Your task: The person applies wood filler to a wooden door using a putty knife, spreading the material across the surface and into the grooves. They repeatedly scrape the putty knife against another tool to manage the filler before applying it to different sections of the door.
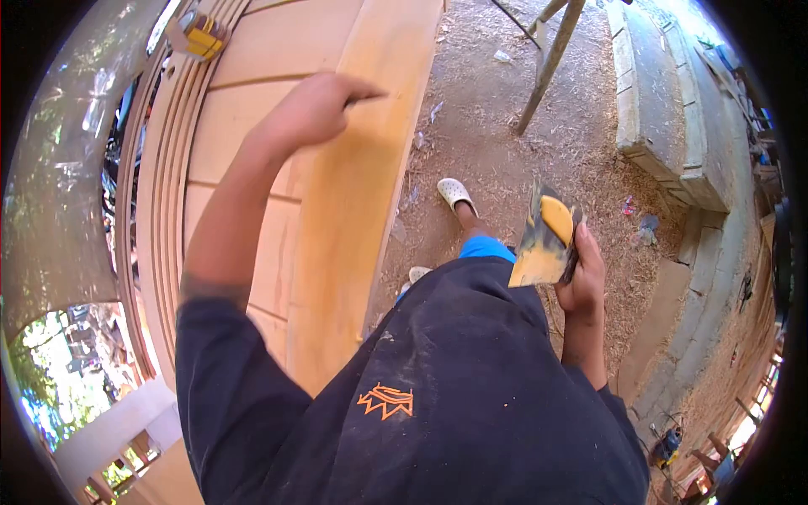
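My left hand (313, 108) is over the wooden panel (345, 194), its index finger stretched out toward the pale edge board and the other fingers curled in. Whether it touches the wood I cannot tell. Out to the right, away from the panel, my right hand (584, 273) grips a flat dark plate (539, 244) smeared with yellowish paste. A thick lump of yellow paste (556, 220) sits on the plate's upper part. The panel has darker grooves between its boards, and a yellowish tint runs along the edge board.
A yellow power tool (202, 38) rests at the panel's top left. Wooden poles (551, 67) stand on the shaving-strewn ground ahead. Concrete blocks (665, 109) lie to the right. Another tool (667, 446) is at the lower right. A shoe (455, 192) shows below me.
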`<action>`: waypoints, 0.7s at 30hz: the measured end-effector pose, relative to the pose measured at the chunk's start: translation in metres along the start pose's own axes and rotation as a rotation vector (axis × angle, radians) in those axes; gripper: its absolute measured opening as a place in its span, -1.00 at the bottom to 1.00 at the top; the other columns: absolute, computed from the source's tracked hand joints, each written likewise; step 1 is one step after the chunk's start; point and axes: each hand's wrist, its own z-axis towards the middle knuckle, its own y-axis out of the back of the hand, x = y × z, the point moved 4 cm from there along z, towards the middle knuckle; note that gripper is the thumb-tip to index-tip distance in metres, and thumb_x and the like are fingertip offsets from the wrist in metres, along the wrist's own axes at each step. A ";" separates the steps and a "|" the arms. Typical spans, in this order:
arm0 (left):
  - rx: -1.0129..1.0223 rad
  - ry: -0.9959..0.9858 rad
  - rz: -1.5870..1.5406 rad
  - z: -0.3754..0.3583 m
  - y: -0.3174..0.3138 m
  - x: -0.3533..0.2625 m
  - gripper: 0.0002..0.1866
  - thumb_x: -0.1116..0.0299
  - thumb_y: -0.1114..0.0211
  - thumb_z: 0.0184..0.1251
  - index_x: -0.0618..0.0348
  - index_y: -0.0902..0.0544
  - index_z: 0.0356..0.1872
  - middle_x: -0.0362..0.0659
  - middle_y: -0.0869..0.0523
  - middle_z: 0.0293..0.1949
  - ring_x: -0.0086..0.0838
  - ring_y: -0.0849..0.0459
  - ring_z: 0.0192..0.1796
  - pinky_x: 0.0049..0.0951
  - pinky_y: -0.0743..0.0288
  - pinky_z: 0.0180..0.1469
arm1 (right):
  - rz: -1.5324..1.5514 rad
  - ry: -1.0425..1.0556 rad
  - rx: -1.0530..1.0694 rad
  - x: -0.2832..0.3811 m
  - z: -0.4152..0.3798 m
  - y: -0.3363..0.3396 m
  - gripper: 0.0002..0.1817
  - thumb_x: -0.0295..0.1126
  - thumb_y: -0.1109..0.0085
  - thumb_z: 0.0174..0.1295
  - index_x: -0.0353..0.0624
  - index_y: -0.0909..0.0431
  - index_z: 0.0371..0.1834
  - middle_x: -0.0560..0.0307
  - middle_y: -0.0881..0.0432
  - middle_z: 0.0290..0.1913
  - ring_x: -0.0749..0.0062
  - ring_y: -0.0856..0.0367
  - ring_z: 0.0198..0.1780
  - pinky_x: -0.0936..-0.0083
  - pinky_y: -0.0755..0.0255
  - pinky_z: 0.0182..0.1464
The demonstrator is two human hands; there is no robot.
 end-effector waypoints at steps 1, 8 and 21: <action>0.025 -0.001 0.064 0.040 0.001 0.013 -0.46 0.76 0.05 -0.12 0.15 -0.60 -0.05 0.01 -0.65 -0.13 -0.21 -0.61 -0.04 -0.38 -0.45 0.02 | -0.016 0.016 -0.035 0.002 -0.001 0.003 -0.60 -0.22 0.25 0.39 -0.33 -0.33 0.08 -0.03 -0.53 0.00 0.29 -0.57 -0.03 0.39 -0.47 0.03; 0.326 0.027 0.116 0.133 -0.004 0.009 -0.50 0.69 0.03 -0.11 0.13 -0.63 -0.08 0.01 -0.67 -0.15 -0.26 -0.63 -0.07 -0.39 -0.47 -0.02 | -0.032 0.038 -0.072 0.010 0.012 0.020 -0.57 -0.24 0.34 0.41 -0.30 -0.25 0.19 -0.05 -0.46 0.10 0.23 -0.49 0.08 0.31 -0.38 0.14; 0.369 0.232 0.086 -0.188 -0.084 -0.067 -0.65 0.58 -0.18 -0.16 0.04 -0.68 -0.25 -0.18 -0.68 -0.30 -0.28 -0.62 -0.17 -0.33 -0.49 -0.18 | -0.157 -0.135 0.452 -0.023 0.039 -0.081 -0.59 -0.29 0.31 0.41 -0.33 -0.25 0.20 -0.06 -0.45 0.12 0.27 -0.50 0.09 0.36 -0.41 0.12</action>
